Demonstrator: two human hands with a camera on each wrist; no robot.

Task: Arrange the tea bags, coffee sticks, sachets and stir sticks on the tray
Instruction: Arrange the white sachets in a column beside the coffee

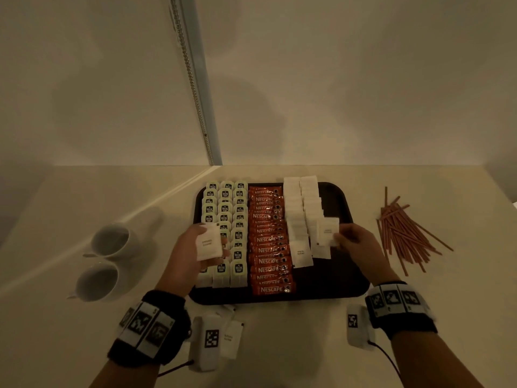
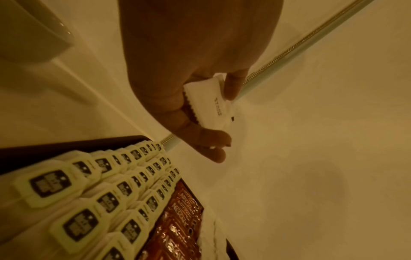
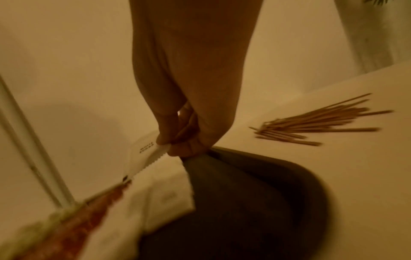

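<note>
A dark tray (image 1: 347,278) holds three rows of tea bags (image 1: 225,208), a column of red coffee sticks (image 1: 268,239) and two rows of white sachets (image 1: 300,208). My left hand (image 1: 193,247) hovers over the tea bags and grips a small stack of white sachets (image 1: 209,245), also seen as sachets (image 2: 211,103) in the left wrist view. My right hand (image 1: 355,240) pinches one white sachet (image 1: 327,229) above the near end of the right sachet row; that sachet (image 3: 142,154) shows in the right wrist view. Brown stir sticks (image 1: 405,231) lie loose on the counter right of the tray.
Two white cups (image 1: 112,242) stand left of the tray. A few loose sachets (image 1: 230,340) lie on the counter in front of the tray. A wall rises just behind the tray, with a vertical rail (image 1: 195,93). The tray's right part (image 3: 255,202) is bare.
</note>
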